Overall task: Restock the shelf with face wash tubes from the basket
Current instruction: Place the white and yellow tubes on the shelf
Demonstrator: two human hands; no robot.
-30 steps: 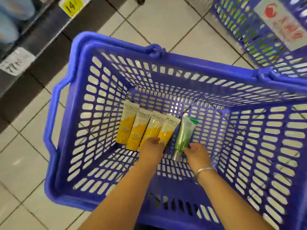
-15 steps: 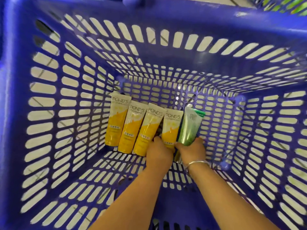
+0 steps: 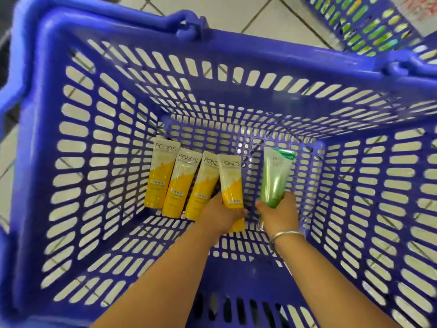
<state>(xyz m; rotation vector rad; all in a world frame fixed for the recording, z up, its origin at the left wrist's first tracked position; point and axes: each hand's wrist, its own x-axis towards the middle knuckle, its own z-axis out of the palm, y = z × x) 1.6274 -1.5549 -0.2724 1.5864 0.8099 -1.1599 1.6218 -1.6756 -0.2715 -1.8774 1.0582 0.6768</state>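
I look down into a blue plastic basket [image 3: 123,245]. Three yellow-and-white Pond's tubes [image 3: 179,183] lie side by side on its floor. My left hand [image 3: 221,215] grips a fourth yellow Pond's tube [image 3: 230,181] near its cap end, lifted off the row. My right hand [image 3: 280,213], with a silver bangle on the wrist, holds a green tube [image 3: 274,176] by its lower end, tilted up off the basket floor. The caps of both held tubes are mostly hidden by my fingers.
A second blue basket [image 3: 369,22] with green items stands on the tiled floor at the top right. The basket's handles [image 3: 189,27] lie folded down on the rim. A dark shelf base edges the far left.
Both hands have closed round their tubes and raised them; the fourth yellow tube and the green tube have moved apart. The camera has pulled back a little.
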